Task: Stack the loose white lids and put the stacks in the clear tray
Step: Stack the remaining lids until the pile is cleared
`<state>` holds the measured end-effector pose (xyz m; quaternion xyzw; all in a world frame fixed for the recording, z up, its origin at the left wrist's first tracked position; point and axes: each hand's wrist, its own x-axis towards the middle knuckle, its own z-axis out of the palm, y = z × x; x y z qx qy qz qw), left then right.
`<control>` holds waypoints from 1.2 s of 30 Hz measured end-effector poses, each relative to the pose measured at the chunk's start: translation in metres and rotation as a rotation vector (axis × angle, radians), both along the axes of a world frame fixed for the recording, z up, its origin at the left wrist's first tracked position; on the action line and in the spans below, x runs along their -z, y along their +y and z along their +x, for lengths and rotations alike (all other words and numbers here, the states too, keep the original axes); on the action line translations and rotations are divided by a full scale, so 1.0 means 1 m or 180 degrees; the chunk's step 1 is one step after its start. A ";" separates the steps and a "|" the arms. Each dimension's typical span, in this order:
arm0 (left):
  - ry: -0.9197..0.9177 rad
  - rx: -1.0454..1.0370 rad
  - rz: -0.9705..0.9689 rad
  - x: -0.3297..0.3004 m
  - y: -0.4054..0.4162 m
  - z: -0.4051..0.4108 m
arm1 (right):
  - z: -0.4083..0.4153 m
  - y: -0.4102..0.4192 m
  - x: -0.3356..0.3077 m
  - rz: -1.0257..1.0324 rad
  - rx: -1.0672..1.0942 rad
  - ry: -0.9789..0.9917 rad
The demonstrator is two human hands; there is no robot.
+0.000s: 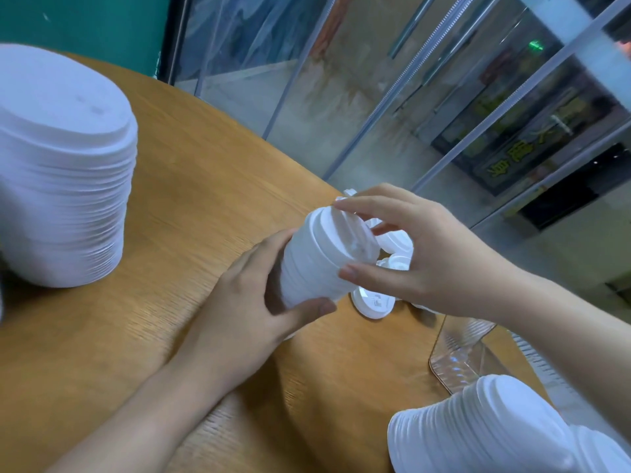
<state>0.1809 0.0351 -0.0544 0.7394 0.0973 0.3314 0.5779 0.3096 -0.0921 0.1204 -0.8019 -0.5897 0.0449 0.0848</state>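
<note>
The wooden table (164, 206) carries everything, its curved far edge running from twelve o'clock down toward three, with glass panels beyond it. At nine o'clock stands a tall stack of large lids (65, 172), well apart from the work. At five o'clock the clear tray (457, 356) sits near the table's edge, with finished stacks (485, 428) at its near end. In the middle, the left hand (246, 302) wraps its fingers and thumb round the lower part of a tilted stack of white lids (321, 261), while the right hand (426, 254) pinches the top lid between thumb and fingertips, seemingly seating it. A few loose lids (374, 302) lie just behind the stack, partly hidden by the right hand. I'd judge this to be mid-stacking: next comes another loose lid, then a carry toward five o'clock. The route there looks open, though the table edge is close and the tray's free room seems small.
</note>
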 end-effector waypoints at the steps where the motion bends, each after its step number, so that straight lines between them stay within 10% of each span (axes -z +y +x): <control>1: 0.0000 0.0003 -0.0002 0.000 0.000 0.000 | 0.001 0.000 0.001 -0.0040 0.0000 0.0024; 14: -0.0024 -0.0002 0.0111 -0.002 0.001 -0.001 | 0.013 -0.019 -0.012 -0.0650 0.0374 0.0633; 22: 0.0023 -0.0031 0.0131 0.000 0.001 0.000 | 0.079 -0.059 0.036 -0.1615 0.0299 -0.0902; 36: -0.0046 -0.0075 0.0135 -0.001 0.000 0.001 | 0.121 -0.067 0.092 -0.1282 -0.0038 -0.1010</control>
